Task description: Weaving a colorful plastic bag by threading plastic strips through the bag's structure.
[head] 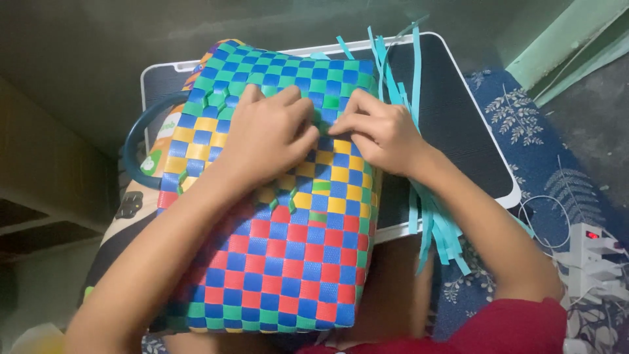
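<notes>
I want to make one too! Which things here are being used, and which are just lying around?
In use:
- woven basket, under both hands
- left hand and right hand, pressing on its weave
- teal strips, beside the right hand
- lap table, under the basket

Lying about:
- white power strip with its cables
- blue leaf-patterned mat

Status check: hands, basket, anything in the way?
Left hand and right hand both pressed on woven basket, fingers pinching at its strips. Loose teal strips beside right wrist, not obstructing.
</notes>
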